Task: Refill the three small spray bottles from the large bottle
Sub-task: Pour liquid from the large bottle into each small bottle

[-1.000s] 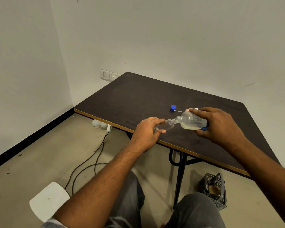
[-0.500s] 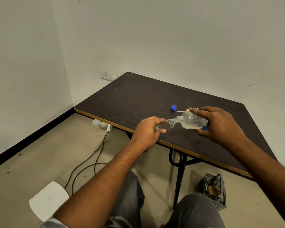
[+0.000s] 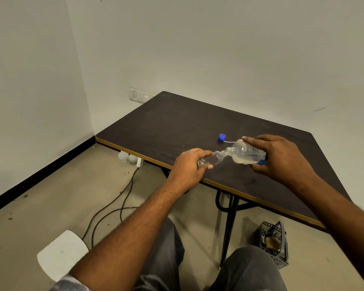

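Table (image 3: 177,127): dark top; all task items are over its front half, within reach of both hands

Right hand (image 3: 282,158): fingers and thumb curled round the body of the large bottle (image 3: 246,154). Btl is tipped nearly flat w/ neck toward the table's left end, so the cloudy liquid pools along the lower wall and runs to the mouth.

Left hand (image 3: 187,166): fingers wrapped round the small spray bottle (image 3: 211,159), just inside the table's front edge. Btl leans back w/ its open neck raised to meet the large mouth; touching or just apart, cannot tell. Judged reason: narrow opening, so close alignment limits spillage onto the table.

Blue cap (image 3: 222,136): lies on the table behind the two btls, out of the pour path; prob. the large bottle's closure.

White dip tube (image 3: 229,141): lies on the table just beside the cap; its spray head is hidden behind the right hand. Taken out so the small neck is open.

Step in hand: filling one small btl. Other two small btls not in view; qty done cannot be told
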